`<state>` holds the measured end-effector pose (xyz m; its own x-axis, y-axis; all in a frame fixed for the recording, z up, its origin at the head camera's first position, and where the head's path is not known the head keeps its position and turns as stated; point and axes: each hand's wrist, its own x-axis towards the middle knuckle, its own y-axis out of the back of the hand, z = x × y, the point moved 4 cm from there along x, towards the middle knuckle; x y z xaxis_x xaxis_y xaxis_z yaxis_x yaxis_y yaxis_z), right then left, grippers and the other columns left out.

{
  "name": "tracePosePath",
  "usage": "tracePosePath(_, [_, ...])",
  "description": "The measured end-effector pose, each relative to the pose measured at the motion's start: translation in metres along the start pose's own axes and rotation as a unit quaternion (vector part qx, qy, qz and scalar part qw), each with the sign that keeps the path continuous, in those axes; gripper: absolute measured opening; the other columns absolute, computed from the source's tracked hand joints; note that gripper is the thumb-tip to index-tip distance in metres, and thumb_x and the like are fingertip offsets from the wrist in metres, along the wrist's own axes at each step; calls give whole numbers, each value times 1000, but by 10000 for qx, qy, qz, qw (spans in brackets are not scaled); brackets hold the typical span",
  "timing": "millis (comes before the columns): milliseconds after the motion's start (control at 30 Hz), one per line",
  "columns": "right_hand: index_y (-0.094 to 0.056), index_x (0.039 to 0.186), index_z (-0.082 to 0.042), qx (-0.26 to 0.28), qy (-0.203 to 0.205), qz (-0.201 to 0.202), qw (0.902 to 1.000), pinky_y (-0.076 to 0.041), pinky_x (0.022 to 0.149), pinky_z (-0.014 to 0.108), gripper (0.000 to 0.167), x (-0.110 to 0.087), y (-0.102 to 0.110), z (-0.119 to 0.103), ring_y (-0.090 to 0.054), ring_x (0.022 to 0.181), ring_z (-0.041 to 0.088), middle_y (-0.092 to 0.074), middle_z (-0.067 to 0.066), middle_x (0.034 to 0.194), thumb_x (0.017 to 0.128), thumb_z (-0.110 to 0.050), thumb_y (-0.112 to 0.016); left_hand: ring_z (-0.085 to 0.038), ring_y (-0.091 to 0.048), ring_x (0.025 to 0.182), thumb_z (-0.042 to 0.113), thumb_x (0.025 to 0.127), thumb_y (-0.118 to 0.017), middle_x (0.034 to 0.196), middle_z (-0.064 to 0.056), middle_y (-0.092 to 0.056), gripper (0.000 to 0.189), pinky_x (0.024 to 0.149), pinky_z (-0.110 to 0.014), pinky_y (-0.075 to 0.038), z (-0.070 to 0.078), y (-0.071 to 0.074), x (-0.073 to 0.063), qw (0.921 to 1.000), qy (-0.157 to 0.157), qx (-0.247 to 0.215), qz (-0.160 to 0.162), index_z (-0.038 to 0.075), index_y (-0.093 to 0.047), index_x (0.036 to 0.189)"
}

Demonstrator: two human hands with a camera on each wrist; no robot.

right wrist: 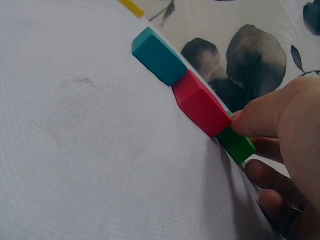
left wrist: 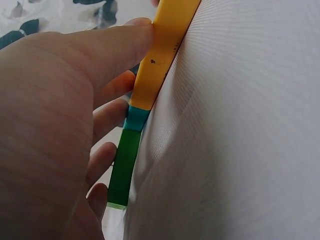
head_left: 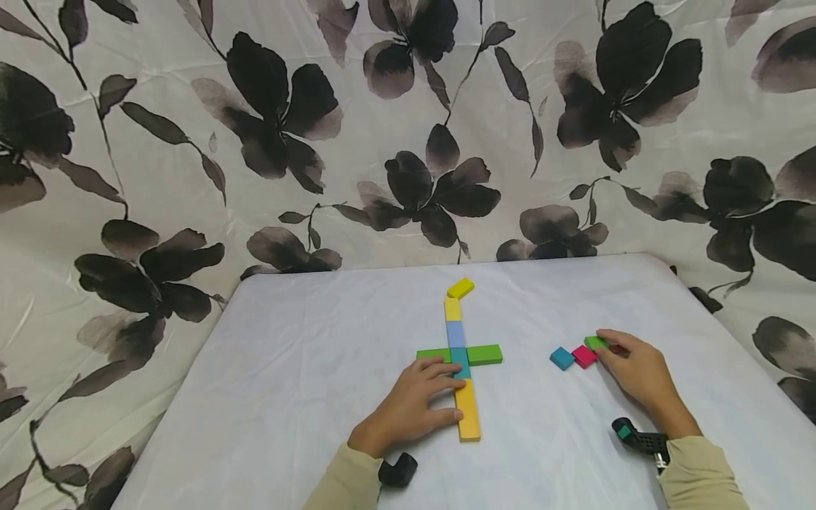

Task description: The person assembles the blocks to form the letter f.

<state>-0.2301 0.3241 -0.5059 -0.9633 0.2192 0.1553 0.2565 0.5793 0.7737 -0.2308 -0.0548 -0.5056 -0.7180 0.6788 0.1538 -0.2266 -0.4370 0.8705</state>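
Observation:
A cross of flat blocks lies on the white table. Its stem runs from an orange block [head_left: 468,418] through a teal block [head_left: 460,363] and a blue block [head_left: 455,334] to a yellow block [head_left: 452,309]; green blocks [head_left: 484,355] form the arms. My left hand [head_left: 417,397] rests along the lower left side, thumb at the orange block and fingertips over the teal and left green ones. To the right, my right hand [head_left: 634,368] pinches a small green block [right wrist: 237,145] between thumb and fingers. It sits against a red block [right wrist: 202,107], which touches another teal block [right wrist: 159,57] at its corner.
A second yellow block [head_left: 460,287] lies angled at the top of the stem. Black wrist devices [head_left: 640,438] are on both wrists. A flowered cloth [head_left: 408,127] hangs behind the table's far edge, and the white tablecloth [head_left: 293,340] spreads around the blocks.

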Motion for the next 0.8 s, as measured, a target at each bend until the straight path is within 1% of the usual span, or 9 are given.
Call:
tracePosePath(133, [-56, 139, 2, -81, 22, -58, 9999, -41, 98, 66, 48, 2, 2, 0, -50, 118, 47, -55, 30, 133, 100, -24, -64, -19, -30, 145, 52, 94, -65, 150, 14, -46, 48, 116, -54, -25, 1, -1, 1, 10000, -19, -39, 35, 29, -64, 136])
tracePosePath(233, [-56, 139, 1, -148, -68, -90, 9998, -41, 96, 67, 50, 2, 2, 3, -50, 116, 48, -56, 32, 128, 100, -29, -63, -20, -29, 146, 53, 94, -64, 150, 14, -46, 48, 116, -55, -25, 2, -2, 0, 10000, 3, -53, 10, 30, -63, 136])
tracePosePath(300, [-57, 138, 1, -157, -134, -89, 9997, -41, 96, 67, 50, 1, 1, 5, -50, 116, 49, -57, 33, 126, 99, -29, -64, -20, -29, 146, 54, 95, -63, 150, 14, -46, 48, 116, -56, -24, 2, -4, -1, 10000, 46, -70, -40, 30, -63, 136])
tracePosePath(367, [-58, 137, 1, -127, -176, -80, 9997, -42, 95, 66, 49, 0, -2, 7, -50, 116, 49, -58, 32, 125, 99, -28, -65, -20, -28, 146, 54, 94, -64, 150, 14, -46, 48, 116, -56, -24, 2, -5, -3, 9999, 96, -85, -83, 30, -63, 136])
tracePosePath(567, [-58, 136, 2, -38, -70, 53, 10000, -44, 94, 64, 47, 0, -2, 3, -52, 115, 47, -58, 30, 127, 98, -25, -65, -19, -29, 146, 52, 94, -65, 150, 15, -46, 48, 117, -54, -24, 0, -2, -3, 9999, 119, -63, -66, 30, -63, 137])
tracePosePath(700, [-57, 136, 3, -62, -28, 39, 10000, -45, 94, 64, 47, 1, 0, 2, -52, 114, 47, -56, 30, 128, 98, -23, -65, -19, -29, 145, 53, 94, -65, 150, 14, -46, 48, 117, -55, -24, 0, -1, -2, 9999, 88, -79, -30, 30, -63, 136])
tracePosePath(800, [-58, 135, 5, -68, 40, 80, 9999, -46, 92, 62, 46, 2, 1, 1, -52, 111, 45, -55, 29, 127, 98, -20, -66, -20, -29, 145, 52, 94, -65, 150, 14, -46, 48, 117, -55, -24, 0, 0, -2, 9999, 58, -96, 3, 30, -63, 136])
